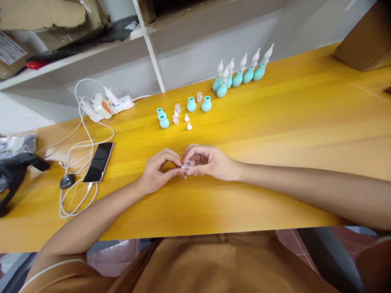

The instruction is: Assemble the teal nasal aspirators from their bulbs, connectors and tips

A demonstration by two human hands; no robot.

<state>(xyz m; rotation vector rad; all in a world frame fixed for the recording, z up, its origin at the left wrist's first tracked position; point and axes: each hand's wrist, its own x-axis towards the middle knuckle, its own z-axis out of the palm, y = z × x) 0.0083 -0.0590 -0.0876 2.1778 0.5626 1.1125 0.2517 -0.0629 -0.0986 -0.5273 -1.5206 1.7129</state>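
Note:
Near the middle of the table, my left hand (pixel 159 169) and my right hand (pixel 214 160) meet fingertip to fingertip. Between my right thumb and fingers is a small clear plastic cup-shaped piece (pixel 188 164), its round opening facing up. My left thumb and forefinger pinch a tiny translucent piece (pixel 183 167) against its left side; its exact shape is hard to make out. Just below the fingertips show small clear bits (pixel 185 177). Beyond my hands are small white pointed tips (pixel 189 126), pinkish clear cup-shaped pieces (pixel 177 108) and open teal rubber bulbs (pixel 206 104).
Farther right stand several teal bulbs with white pointed nozzles (pixel 237 78). On the left lie a phone (pixel 98 162), tangled white cables (pixel 80 144), a black mouse-like object (pixel 67 181) and a power strip (pixel 124 104). A cardboard box (pixel 363 38) sits at the back right.

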